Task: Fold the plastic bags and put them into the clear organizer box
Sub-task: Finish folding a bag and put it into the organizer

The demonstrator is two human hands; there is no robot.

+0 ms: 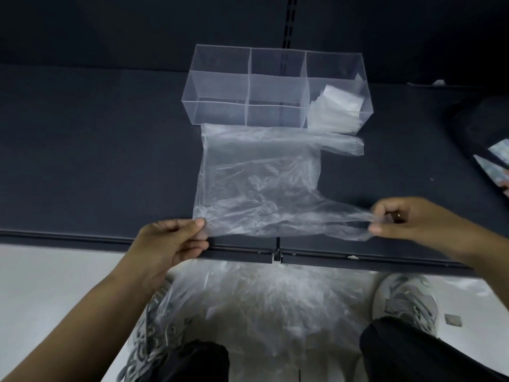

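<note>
Clear bag (259, 183) | left hand (170, 244), right hand (413, 224): fingers (197, 224) pinch its edge | box (220, 86) contents (338, 106) blurry

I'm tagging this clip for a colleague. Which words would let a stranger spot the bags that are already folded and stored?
On the dark shelf stands a clear organizer box, divided into sections. Its right-end section holds the folded bags, a small whitish stack. Unlike the flat bag spread in front of the box, they are compact squares behind clear walls.
</note>
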